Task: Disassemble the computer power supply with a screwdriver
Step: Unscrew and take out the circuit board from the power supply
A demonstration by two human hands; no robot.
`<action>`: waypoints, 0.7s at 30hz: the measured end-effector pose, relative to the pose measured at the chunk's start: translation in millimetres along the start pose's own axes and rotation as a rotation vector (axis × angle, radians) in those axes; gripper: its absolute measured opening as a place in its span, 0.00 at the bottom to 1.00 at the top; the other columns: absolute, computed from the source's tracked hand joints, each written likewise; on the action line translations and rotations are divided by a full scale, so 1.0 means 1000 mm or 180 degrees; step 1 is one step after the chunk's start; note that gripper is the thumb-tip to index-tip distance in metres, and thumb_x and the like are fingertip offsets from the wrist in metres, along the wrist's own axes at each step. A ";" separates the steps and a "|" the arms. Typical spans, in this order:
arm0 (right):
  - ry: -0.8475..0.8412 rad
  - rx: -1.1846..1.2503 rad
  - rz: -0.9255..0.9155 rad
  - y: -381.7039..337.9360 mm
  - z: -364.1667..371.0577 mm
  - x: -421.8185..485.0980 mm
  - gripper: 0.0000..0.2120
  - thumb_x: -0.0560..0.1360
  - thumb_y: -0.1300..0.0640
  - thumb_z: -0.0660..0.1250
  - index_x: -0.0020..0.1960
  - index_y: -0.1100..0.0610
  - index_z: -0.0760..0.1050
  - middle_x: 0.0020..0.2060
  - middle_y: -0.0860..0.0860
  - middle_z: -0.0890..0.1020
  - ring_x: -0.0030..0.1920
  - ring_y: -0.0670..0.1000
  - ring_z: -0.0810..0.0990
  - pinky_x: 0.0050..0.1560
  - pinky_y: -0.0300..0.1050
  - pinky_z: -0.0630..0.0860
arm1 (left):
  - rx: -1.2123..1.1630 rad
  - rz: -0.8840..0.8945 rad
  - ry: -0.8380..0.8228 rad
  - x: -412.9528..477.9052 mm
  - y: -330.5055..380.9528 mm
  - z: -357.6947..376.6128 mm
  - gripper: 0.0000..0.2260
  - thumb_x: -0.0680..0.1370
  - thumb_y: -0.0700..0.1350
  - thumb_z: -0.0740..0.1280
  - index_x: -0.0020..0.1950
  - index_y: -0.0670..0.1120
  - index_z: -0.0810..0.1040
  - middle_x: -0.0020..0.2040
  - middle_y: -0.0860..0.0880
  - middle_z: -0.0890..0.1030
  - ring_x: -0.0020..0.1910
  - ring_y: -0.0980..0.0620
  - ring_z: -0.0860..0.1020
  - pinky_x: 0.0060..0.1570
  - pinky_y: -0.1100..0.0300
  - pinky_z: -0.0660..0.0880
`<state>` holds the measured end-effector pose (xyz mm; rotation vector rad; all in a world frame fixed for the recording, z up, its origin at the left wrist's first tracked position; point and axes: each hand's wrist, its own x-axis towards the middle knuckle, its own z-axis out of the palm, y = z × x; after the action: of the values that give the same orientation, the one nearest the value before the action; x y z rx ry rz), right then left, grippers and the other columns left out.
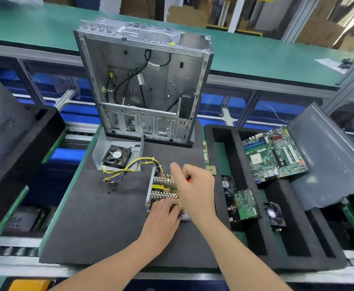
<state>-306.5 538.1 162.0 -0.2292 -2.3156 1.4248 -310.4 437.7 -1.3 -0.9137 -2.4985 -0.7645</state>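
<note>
The opened power supply [161, 186] lies on the dark foam mat [100, 217], its circuit board with heat sinks and coils exposed. My left hand [163, 213] rests on its near end, fingers curled over the board edge. My right hand [195, 185] hovers over the board's right side and grips a screwdriver whose orange handle [190, 180] peeks out between the fingers; the index finger points up. The supply's removed cover with a black fan [117, 156] lies to the upper left. Yellow and black wires [130, 168] run from it to the board.
Loose black screws [114, 187] lie on the mat left of the supply. An empty computer case [144, 80] stands upright behind. A black foam tray [276, 206] on the right holds a motherboard [274, 156], a small green board [245, 204] and fans. A CPU chip [211, 170] sits by the tray.
</note>
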 end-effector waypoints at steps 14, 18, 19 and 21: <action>-0.2183 0.1037 0.0478 0.015 -0.016 0.036 0.21 0.77 0.60 0.70 0.32 0.65 0.65 0.23 0.61 0.70 0.24 0.54 0.68 0.30 0.43 0.67 | 0.0050 0.0137 0.0065 -0.001 0.000 -0.005 0.10 0.71 0.39 0.78 0.45 0.44 0.79 0.49 0.50 0.70 0.48 0.48 0.71 0.46 0.55 0.66; 0.0694 0.0771 0.0574 0.008 0.013 -0.006 0.22 0.79 0.46 0.70 0.32 0.55 0.67 0.28 0.54 0.72 0.31 0.53 0.71 0.36 0.42 0.70 | 0.0023 0.0095 -0.0028 -0.001 0.001 -0.005 0.04 0.78 0.43 0.63 0.52 0.46 0.74 0.50 0.51 0.69 0.48 0.51 0.69 0.46 0.58 0.65; 0.1015 0.0839 0.0589 0.004 0.019 -0.012 0.24 0.80 0.44 0.68 0.32 0.56 0.67 0.29 0.54 0.72 0.31 0.52 0.70 0.35 0.38 0.69 | 0.0037 0.0010 -0.0050 0.000 0.002 -0.006 0.04 0.77 0.42 0.60 0.51 0.48 0.70 0.47 0.51 0.68 0.46 0.52 0.68 0.45 0.58 0.65; 0.0995 0.1155 0.0669 0.002 0.027 -0.019 0.30 0.82 0.43 0.66 0.33 0.63 0.64 0.29 0.61 0.69 0.31 0.57 0.66 0.33 0.33 0.67 | 0.0016 -0.0192 -0.0149 0.001 0.004 -0.007 0.07 0.76 0.40 0.60 0.49 0.50 0.66 0.44 0.52 0.68 0.44 0.53 0.67 0.45 0.58 0.64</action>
<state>-301.4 510.3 144.8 -0.5553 -1.7904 1.7391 -307.0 436.1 6.1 -0.8677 -2.5780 -0.7636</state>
